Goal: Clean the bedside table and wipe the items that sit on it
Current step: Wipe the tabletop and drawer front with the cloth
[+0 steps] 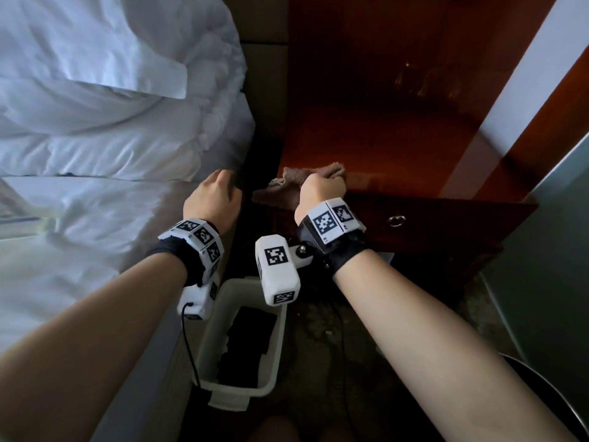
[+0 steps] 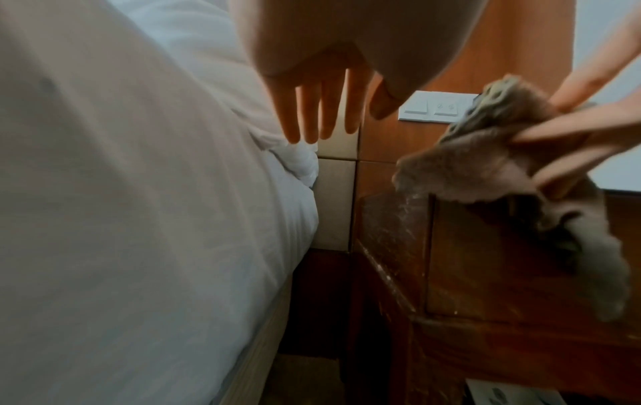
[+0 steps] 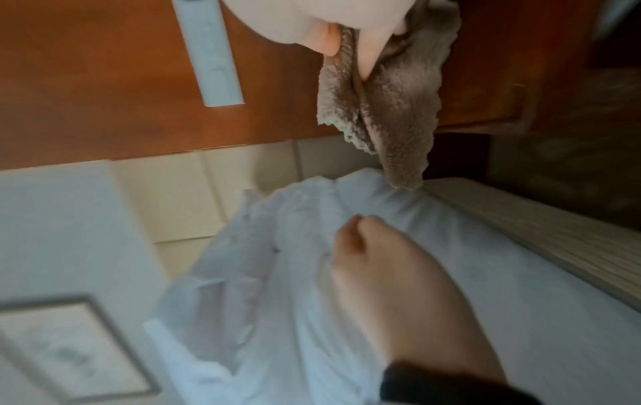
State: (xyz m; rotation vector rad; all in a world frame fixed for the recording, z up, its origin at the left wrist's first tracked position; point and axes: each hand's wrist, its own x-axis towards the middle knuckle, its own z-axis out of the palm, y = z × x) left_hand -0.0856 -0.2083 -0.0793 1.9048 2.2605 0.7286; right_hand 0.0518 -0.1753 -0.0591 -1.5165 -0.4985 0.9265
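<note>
1. Right hand [image 1: 322,194]: a brown terry cloth [image 1: 287,185] is bunched in the curled fingers [image 2: 569,131] and pressed on the front left corner of the bedside table [image 1: 398,148].
2. Part of the cloth is draped over the table's left front edge and hangs down the side panel, as seen in the left wrist view [image 2: 589,260].
3. Left hand [image 1: 213,199]: nothing is held. The fingers [image 2: 312,109] are seen nearly straight and together in the left wrist view; the hand is placed at the bed edge, by the white duvet [image 1: 111,138], just left of the gap beside the table.
4. The 2 hands are close together but apart, with the dark gap between bed and table between them.
5. Table: glossy red-brown wood top, 1 drawer with a ring pull [image 1: 396,220] at the front. Faint reflections are seen in the top near the back.
6. A white switch plate [image 2: 437,107] is mounted on the wood panel behind the table.
7. A white bin [image 1: 274,339] with dark contents is seen on the floor below the wrists, between bed and table.
8. A white pillow [image 1: 95,43] is lying on the bed at the far left.
</note>
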